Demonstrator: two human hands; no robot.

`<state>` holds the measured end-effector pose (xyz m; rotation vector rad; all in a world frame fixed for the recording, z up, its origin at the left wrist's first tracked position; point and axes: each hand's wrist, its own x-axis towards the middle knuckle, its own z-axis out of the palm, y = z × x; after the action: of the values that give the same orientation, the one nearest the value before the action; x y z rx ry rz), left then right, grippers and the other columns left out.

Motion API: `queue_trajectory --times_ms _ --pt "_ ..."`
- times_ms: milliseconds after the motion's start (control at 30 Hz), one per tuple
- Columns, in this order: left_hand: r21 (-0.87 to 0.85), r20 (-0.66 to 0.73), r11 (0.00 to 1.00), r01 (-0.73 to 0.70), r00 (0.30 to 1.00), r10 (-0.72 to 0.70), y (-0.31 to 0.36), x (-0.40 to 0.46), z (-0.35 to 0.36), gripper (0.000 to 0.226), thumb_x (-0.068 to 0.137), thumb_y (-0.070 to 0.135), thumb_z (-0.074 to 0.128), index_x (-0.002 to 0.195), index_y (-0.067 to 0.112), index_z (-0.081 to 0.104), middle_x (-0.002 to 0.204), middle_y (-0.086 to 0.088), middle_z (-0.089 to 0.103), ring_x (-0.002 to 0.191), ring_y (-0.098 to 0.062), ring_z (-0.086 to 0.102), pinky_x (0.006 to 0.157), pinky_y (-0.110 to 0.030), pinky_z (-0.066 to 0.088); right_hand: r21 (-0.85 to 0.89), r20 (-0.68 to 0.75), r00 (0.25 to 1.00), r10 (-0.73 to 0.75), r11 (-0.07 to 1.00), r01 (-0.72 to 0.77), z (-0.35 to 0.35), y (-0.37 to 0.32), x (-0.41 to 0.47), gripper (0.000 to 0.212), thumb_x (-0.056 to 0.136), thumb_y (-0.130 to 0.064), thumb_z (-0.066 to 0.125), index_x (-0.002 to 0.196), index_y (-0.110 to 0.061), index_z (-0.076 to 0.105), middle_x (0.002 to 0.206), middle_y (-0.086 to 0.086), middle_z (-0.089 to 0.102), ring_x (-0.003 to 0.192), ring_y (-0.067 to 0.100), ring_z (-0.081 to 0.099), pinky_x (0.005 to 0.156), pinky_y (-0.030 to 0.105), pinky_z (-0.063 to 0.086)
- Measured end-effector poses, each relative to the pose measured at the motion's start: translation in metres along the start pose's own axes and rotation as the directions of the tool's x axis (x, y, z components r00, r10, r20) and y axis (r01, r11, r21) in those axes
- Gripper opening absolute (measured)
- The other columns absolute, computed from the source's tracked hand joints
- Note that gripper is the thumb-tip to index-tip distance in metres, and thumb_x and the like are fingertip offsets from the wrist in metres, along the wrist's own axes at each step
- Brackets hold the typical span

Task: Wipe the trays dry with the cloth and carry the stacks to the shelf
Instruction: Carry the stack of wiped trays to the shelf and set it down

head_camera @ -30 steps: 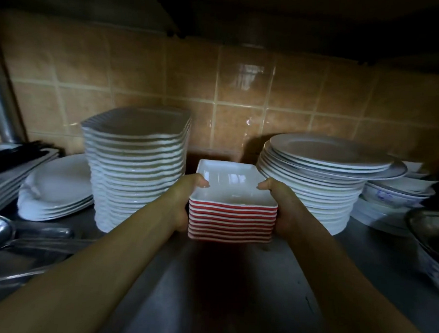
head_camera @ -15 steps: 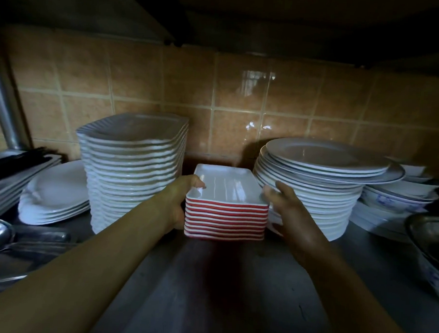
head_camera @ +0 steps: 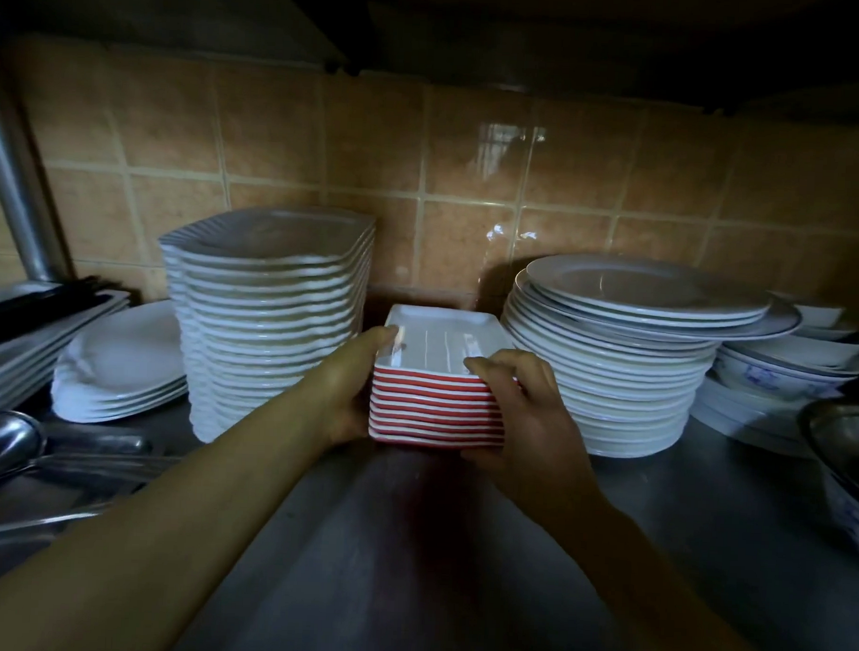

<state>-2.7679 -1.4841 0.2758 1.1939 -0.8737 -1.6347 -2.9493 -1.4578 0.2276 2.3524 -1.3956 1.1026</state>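
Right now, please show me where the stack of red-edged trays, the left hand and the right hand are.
stack of red-edged trays (head_camera: pixel 436 414): head view, on its striped front side.
left hand (head_camera: pixel 348 395): head view, on the back of the hand.
right hand (head_camera: pixel 526 428): head view, on the back of the hand.

This looks like the crockery shelf of a restaurant or canteen kitchen. A steel shelf (head_camera: pixel 456 572) against a tan tiled wall (head_camera: pixel 473 179) carries tall stacks of white square plates (head_camera: pixel 270 318), round plates (head_camera: pixel 612 372), red-and-white trays (head_camera: pixel 436 409) and patterned bowls (head_camera: pixel 780 370). Large metal ladles (head_camera: pixel 4 442) lie at the left.
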Motion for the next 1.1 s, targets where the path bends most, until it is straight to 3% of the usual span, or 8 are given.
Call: queue_trajectory --times_ms 67,100,167,233,300,467,600,1100 --pt "0.178 -0.142 0.94 -0.29 0.938 0.316 -0.018 -0.008 -0.002 0.036 0.091 0.046 0.051 0.113 0.018 0.058 0.113 -0.008 0.066 0.092 -0.017 0.064 0.077 -0.029 0.05 0.005 -0.013 1.0 0.008 1.0 -0.008 0.0 -0.001 0.001 0.078 0.058 -0.026 0.087 0.127 -0.009 0.054 0.122 0.016 0.051 0.111 0.031 0.052 0.084 0.042 0.051" --pt "0.353 -0.174 0.813 -0.463 0.822 0.543 -0.027 -0.014 -0.005 0.045 0.086 0.052 0.055 0.118 0.021 0.051 0.126 -0.001 0.055 0.102 -0.01 0.058 0.085 -0.023 0.046 0.004 -0.02 1.0 0.008 1.0 -0.008 0.001 -0.002 0.002 0.076 0.058 -0.027 0.087 0.125 -0.008 0.056 0.12 0.016 0.052 0.108 0.031 0.054 0.081 0.042 0.052" --pt "0.724 0.06 0.327 -0.607 0.528 0.847 -0.04 -0.027 -0.013 0.079 0.071 0.066 0.062 0.134 0.027 0.033 0.133 0.012 0.03 0.123 -0.004 0.035 0.101 -0.015 0.028 -0.002 -0.038 0.999 0.0 1.0 0.0 0.002 -0.003 0.003 0.074 0.056 -0.028 0.088 0.12 -0.005 0.058 0.116 0.018 0.054 0.103 0.032 0.056 0.076 0.04 0.053" --pt "0.851 0.384 -0.163 -0.498 0.381 0.841 -0.046 -0.027 -0.019 0.099 0.056 0.063 0.071 0.138 0.022 0.034 0.142 0.002 0.028 0.133 -0.017 0.027 0.109 -0.033 0.027 0.003 -0.036 0.999 0.007 1.0 -0.007 0.003 -0.003 0.005 0.073 0.057 -0.028 0.088 0.119 -0.004 0.058 0.116 0.019 0.053 0.103 0.032 0.056 0.077 0.036 0.049" --pt "0.834 0.533 -0.403 -0.377 0.361 0.765 -0.049 -0.019 -0.022 0.102 0.047 0.052 0.083 0.134 0.013 0.045 0.144 -0.013 0.036 0.131 -0.033 0.034 0.103 -0.053 0.035 0.013 -0.017 1.0 0.024 1.0 -0.024 0.004 -0.003 0.007 0.074 0.058 -0.028 0.088 0.121 -0.005 0.056 0.119 0.018 0.052 0.105 0.031 0.055 0.08 0.034 0.045" --pt "0.801 0.597 -0.535 -0.268 0.29 0.748 -0.047 0.001 -0.024 0.067 0.063 0.034 0.076 0.123 0.011 0.055 0.122 -0.016 0.055 0.114 -0.033 0.046 0.093 -0.047 0.039 0.005 -0.021 1.0 0.001 1.0 -0.001 0.007 0.001 0.007 0.077 0.052 -0.026 0.091 0.117 -0.001 0.058 0.114 0.022 0.054 0.099 0.034 0.058 0.077 0.033 0.046" --pt "0.783 0.622 -0.572 -0.247 0.285 0.729 -0.045 0.014 -0.028 0.07 0.063 0.035 0.077 0.123 0.012 0.051 0.113 -0.013 0.057 0.101 -0.031 0.054 0.083 -0.041 0.041 -0.033 -0.011 1.0 0.002 0.999 -0.002 0.012 0.006 0.011 0.078 0.052 -0.029 0.091 0.117 -0.001 0.059 0.113 0.022 0.056 0.098 0.034 0.06 0.076 0.032 0.045" --pt "0.809 0.579 -0.544 -0.221 0.456 0.676 -0.027 0.045 -0.028 0.072 0.06 0.032 0.086 0.123 0.011 0.058 0.112 -0.012 0.06 0.1 -0.032 0.058 0.079 -0.041 0.048 -0.095 0.101 0.995 -0.009 0.995 0.019 0.039 0.041 0.045 0.075 0.062 -0.031 0.083 0.127 -0.014 0.05 0.126 0.011 0.045 0.115 0.027 0.045 0.085 0.04 0.046"
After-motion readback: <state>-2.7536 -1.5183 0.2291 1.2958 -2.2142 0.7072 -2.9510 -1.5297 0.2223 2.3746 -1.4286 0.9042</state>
